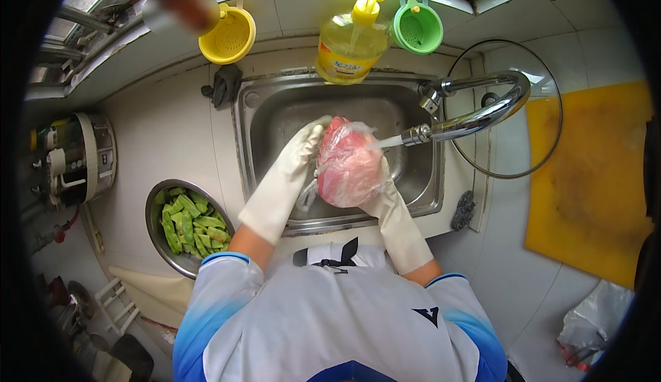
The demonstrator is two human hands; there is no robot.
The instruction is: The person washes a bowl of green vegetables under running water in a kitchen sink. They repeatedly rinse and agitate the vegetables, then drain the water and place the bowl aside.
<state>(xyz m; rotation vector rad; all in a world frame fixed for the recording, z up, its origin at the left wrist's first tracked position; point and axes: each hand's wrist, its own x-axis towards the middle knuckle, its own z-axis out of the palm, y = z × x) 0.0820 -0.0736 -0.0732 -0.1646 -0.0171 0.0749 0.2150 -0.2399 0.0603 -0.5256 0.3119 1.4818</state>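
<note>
Both gloved hands clamp my pink meat lump in clear bag (346,168): left hand (303,149) cupping its side, right hand (383,191) underneath, over sink (275,117). Faucet (475,117) stream hits it from right. Bowl of green pods (187,225) left of left hand.

Both gloved hands holding a bagged lump (348,171) over the sink (275,117), under the tap (475,117), bowl of pods (189,225) sitting left, cutting board (592,182) lying right, soap bottle (350,45) standing behind.
</note>
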